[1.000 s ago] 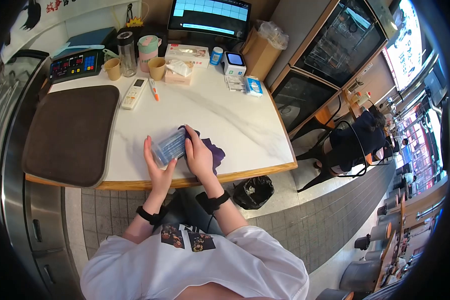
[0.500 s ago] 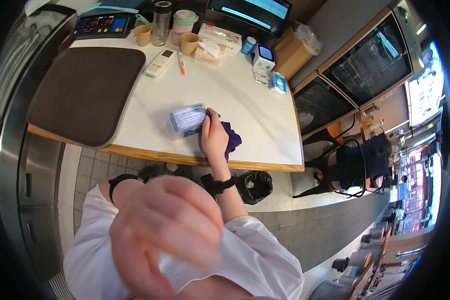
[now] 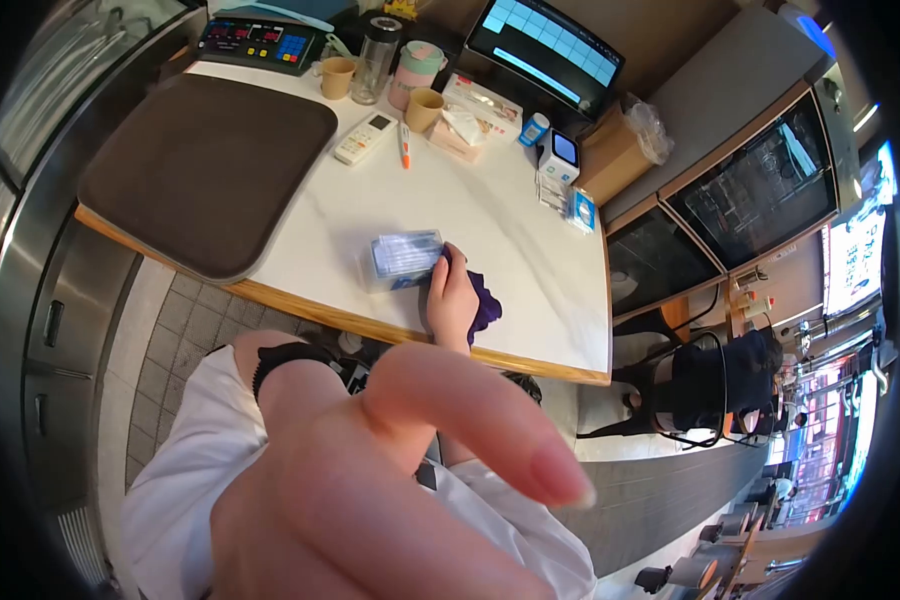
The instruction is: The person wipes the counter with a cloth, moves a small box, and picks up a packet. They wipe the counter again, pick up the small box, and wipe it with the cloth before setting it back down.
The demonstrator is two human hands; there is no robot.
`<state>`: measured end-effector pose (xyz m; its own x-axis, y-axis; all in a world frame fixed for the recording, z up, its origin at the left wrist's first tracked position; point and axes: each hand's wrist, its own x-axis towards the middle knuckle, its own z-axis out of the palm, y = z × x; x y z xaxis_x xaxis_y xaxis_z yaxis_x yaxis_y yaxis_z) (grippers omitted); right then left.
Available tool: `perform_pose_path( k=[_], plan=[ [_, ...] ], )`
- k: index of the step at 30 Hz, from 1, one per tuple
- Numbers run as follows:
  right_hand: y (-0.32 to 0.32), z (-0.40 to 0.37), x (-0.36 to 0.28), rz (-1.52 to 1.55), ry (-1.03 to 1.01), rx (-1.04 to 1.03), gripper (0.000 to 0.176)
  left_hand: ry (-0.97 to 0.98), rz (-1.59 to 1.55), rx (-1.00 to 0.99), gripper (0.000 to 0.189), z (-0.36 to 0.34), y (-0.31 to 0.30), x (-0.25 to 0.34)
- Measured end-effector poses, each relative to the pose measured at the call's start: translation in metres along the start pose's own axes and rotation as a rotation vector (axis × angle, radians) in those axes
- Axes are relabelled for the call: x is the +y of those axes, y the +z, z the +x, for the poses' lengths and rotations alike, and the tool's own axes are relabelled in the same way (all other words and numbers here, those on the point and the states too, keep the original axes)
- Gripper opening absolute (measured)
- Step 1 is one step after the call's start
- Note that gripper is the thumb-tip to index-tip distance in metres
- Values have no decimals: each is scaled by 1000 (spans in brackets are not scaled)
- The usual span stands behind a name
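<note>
My right hand rests near the front edge of the white table, its fingers closed around a purple cloth. The fingertips reach the right end of a clear plastic box, and part of the cloth lies between them and it. Inside the box are stacked pale blue items that look like folded face masks. Large and close to the camera is my left hand, with one finger stretched out to the right and nothing visible in it. Its other fingers are partly cut off by the frame's bottom edge.
A brown tray overhangs the table's left front edge. Behind lie a remote control, an orange-and-white pen, paper cups, a tissue pack and a monitor. A person sits at the right.
My left hand has come closer to the camera, its finger now stretched out rightward. The view has shifted, so the table appears lower and further right. My right hand stays at the cloth and box.
</note>
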<state>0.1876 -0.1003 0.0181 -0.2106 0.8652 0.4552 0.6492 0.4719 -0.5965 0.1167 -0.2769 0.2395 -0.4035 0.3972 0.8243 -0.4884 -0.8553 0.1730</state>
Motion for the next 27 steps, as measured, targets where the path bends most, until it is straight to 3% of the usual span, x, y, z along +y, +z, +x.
perform_pose_path(
  k=[17,23,27],
  plan=[
    [-3,-2,-2,19,-14,-33,28,109,-226,209,9,-12,26,-3],
    [-2,-2,-3,16,-61,-9,27,312,-97,356,11,-8,10,4],
    [-3,-2,1,-4,-70,5,27,247,433,-75,14,14,-71,-13]
  ],
)
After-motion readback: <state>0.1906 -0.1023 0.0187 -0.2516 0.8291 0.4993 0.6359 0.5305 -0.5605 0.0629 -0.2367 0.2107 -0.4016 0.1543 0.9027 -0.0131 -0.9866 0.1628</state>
